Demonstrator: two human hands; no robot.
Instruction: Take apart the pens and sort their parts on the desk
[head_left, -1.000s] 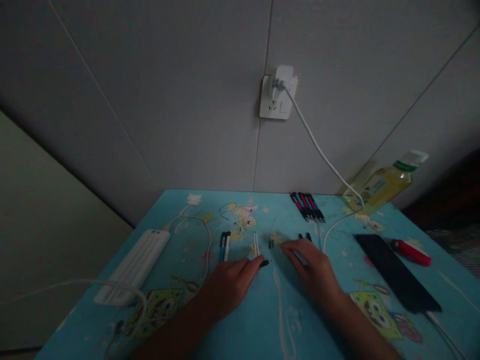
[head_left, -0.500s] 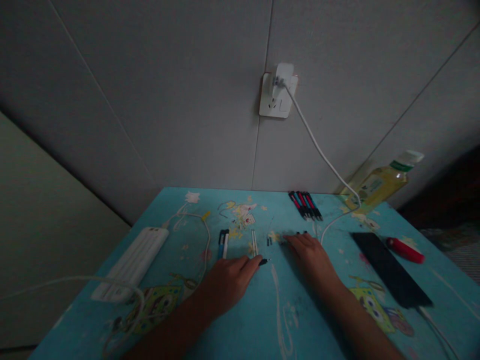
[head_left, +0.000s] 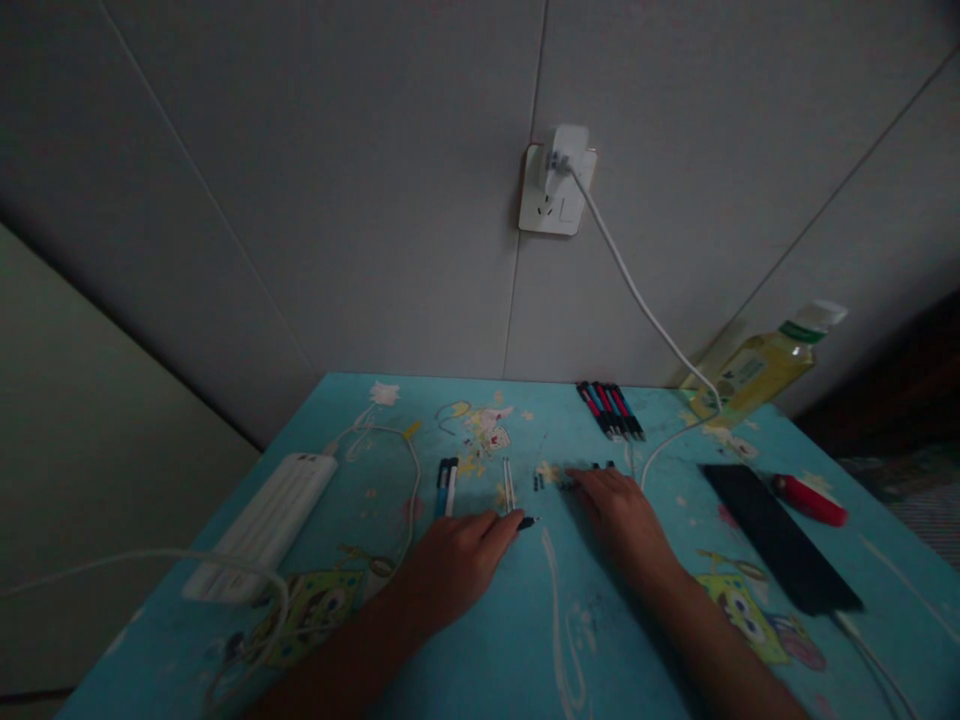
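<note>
My left hand (head_left: 466, 556) is closed on a pen (head_left: 528, 523), whose dark tip end pokes out to the right past the fingertips; the rest is covered by the hand. Just beyond it lie two pen barrels (head_left: 447, 486), one blue and one white, and two thin white refills (head_left: 509, 484). My right hand (head_left: 611, 500) rests low over the table with its fingertips at small dark pen parts (head_left: 567, 485); whether it grips one cannot be made out. Between the hands sit a couple of tiny dark pieces (head_left: 538, 482).
A row of red, blue and black pens (head_left: 610, 411) lies at the back. On the left is a white power strip (head_left: 262, 530) with cables. To the right are a black phone-like slab (head_left: 780, 537), a red object (head_left: 810, 499) and a bottle of yellow liquid (head_left: 765, 368). A charger (head_left: 568, 160) hangs on the wall.
Almost nothing differs. Both hands hold their places, with only a very slight shift of the right hand's fingers near the small parts.
</note>
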